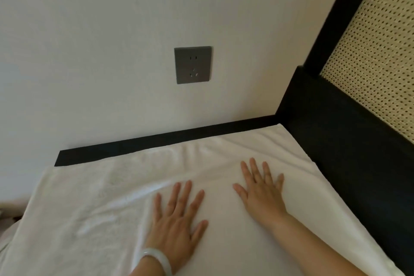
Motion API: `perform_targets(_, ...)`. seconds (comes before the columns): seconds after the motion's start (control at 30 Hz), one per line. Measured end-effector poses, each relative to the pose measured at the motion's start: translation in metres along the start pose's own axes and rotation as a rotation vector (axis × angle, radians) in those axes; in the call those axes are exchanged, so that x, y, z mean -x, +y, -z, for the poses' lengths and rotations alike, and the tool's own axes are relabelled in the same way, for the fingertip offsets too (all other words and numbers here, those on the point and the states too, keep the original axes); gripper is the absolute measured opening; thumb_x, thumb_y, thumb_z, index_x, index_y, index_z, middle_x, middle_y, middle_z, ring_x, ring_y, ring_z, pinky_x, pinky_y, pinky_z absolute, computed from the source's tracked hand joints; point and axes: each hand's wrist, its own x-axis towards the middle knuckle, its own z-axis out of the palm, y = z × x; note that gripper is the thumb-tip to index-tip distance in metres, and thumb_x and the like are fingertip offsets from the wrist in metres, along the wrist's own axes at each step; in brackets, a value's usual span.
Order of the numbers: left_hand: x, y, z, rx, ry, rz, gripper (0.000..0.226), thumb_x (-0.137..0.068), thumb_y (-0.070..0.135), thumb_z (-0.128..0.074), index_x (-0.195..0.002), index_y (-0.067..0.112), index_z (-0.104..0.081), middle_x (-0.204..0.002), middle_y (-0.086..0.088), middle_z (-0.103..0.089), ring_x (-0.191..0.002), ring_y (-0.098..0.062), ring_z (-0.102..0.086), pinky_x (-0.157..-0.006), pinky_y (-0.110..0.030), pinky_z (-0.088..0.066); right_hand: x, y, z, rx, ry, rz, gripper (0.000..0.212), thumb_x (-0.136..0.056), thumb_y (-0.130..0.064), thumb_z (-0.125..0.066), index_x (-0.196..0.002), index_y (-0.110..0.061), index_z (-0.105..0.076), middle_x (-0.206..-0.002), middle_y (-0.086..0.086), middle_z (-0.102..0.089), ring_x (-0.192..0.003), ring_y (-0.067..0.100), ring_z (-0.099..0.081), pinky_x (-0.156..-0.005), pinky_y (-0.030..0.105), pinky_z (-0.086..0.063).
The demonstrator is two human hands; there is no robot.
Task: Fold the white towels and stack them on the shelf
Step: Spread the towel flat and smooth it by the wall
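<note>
A white towel (pixel 94 206) lies spread over a black surface and fills the lower part of the head view. My left hand (pixel 177 219) lies flat on it with fingers straight and spread, a pale bangle on the wrist. My right hand (pixel 262 188) presses flat on the towel a little further right and further back, fingers also spread. A soft crease runs across the towel just beyond the fingertips. The left half of the towel shows a rougher, wrinkled texture.
A black edge strip (pixel 165 139) shows behind the towel against the white wall. A dark wall socket (pixel 192 65) sits above it. On the right stands a black frame (pixel 336 119) with a woven cane panel (pixel 376 51).
</note>
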Motion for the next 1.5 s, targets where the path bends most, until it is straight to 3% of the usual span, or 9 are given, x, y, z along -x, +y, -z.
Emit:
perform_targets(0.1,-0.003,-0.015,0.012,0.166,0.026,-0.017,0.056,-0.090,0.058,-0.029,-0.140,0.042,-0.047,-0.156,0.013,-0.024,-0.146,-0.020,-0.028,-0.114,-0.037,0.002,-0.003,0.010,0.018,-0.065,0.085,0.027,0.064,-0.099,-0.062,-0.016,-0.157,-0.033,-0.015,-0.165,-0.007,-0.012,-0.149,0.025,-0.015,-0.117,0.048,-0.015)
perform_targets(0.17,-0.001,-0.040,0.016,0.326,0.183,0.107,0.051,-0.094,0.051,-0.027,-0.131,0.035,-0.058,-0.152,0.010,-0.038,-0.141,-0.017,-0.038,-0.117,-0.031,-0.010,-0.012,0.024,0.031,-0.166,0.257,0.005,0.058,-0.101,-0.055,-0.023,-0.150,-0.026,-0.035,-0.156,-0.002,-0.036,-0.140,0.021,-0.032,-0.115,0.038,-0.024)
perform_targets(0.23,0.006,-0.075,0.022,0.272,0.320,0.368,0.046,-0.100,0.043,-0.031,-0.133,0.024,-0.058,-0.149,-0.001,-0.046,-0.140,-0.022,-0.039,-0.118,-0.042,-0.021,-0.027,0.039,0.039,-0.224,0.267,-0.049,0.060,-0.103,-0.052,-0.026,-0.154,-0.021,-0.030,-0.161,0.000,-0.029,-0.147,0.019,-0.023,-0.120,0.035,-0.015)
perform_targets(0.37,-0.002,-0.125,0.024,0.267,-0.039,0.787,0.065,-0.100,0.055,-0.019,-0.156,0.023,-0.008,-0.164,-0.010,0.002,-0.150,-0.036,0.003,-0.120,-0.055,-0.007,-0.070,0.041,0.035,-0.118,0.049,-0.087,0.068,-0.103,-0.056,-0.020,-0.160,-0.025,-0.002,-0.167,-0.001,0.002,-0.153,0.020,0.001,-0.124,0.045,-0.002)
perform_targets(0.63,-0.032,-0.149,0.005,0.152,-0.034,0.739,0.073,-0.089,0.074,-0.008,-0.146,0.043,0.026,-0.160,0.000,0.027,-0.145,-0.042,0.023,-0.112,-0.067,0.008,-0.128,0.029,0.041,-0.039,-0.074,-0.152,0.079,-0.092,-0.074,-0.020,-0.155,-0.040,0.013,-0.165,-0.007,0.019,-0.152,0.029,0.014,-0.118,0.062,0.000)
perform_targets(0.87,-0.064,-0.173,0.000,0.120,-0.004,0.726,0.082,-0.075,0.079,0.011,-0.148,0.044,0.022,-0.161,0.002,0.024,-0.146,-0.040,0.022,-0.113,-0.066,0.009,-0.136,0.012,0.041,-0.055,-0.018,-0.183,0.076,-0.095,-0.071,-0.013,-0.156,-0.034,0.013,-0.165,-0.003,0.019,-0.151,0.030,0.017,-0.118,0.063,0.007)
perform_targets(1.0,-0.082,-0.180,0.017,0.170,-0.074,0.711,0.075,-0.088,0.074,-0.006,-0.151,0.041,0.017,-0.161,0.001,0.025,-0.146,-0.039,0.022,-0.114,-0.066,0.008,-0.137,-0.002,0.063,-0.090,-0.088,-0.224,0.075,-0.098,-0.067,-0.017,-0.158,-0.030,0.011,-0.165,-0.001,0.020,-0.151,0.031,0.017,-0.118,0.063,0.005)
perform_targets(1.3,0.025,-0.119,-0.007,0.156,-0.040,0.542,0.071,-0.076,0.075,0.015,-0.139,0.049,0.035,-0.150,0.010,0.039,-0.144,-0.030,0.031,-0.112,-0.066,0.014,-0.004,-0.089,-0.005,0.030,-0.012,0.208,0.083,-0.076,-0.077,0.015,-0.150,-0.042,0.025,-0.157,-0.012,0.033,-0.148,0.030,0.028,-0.111,0.067,0.016)
perform_targets(1.5,0.003,-0.141,0.009,0.134,-0.069,0.530,0.066,-0.096,0.065,-0.009,-0.150,0.041,0.020,-0.160,0.007,0.027,-0.146,-0.030,0.025,-0.114,-0.064,0.009,-0.034,-0.103,0.013,0.025,-0.033,0.163,0.072,-0.096,-0.067,-0.010,-0.157,-0.036,0.012,-0.164,-0.004,0.022,-0.150,0.030,0.021,-0.115,0.067,0.009)
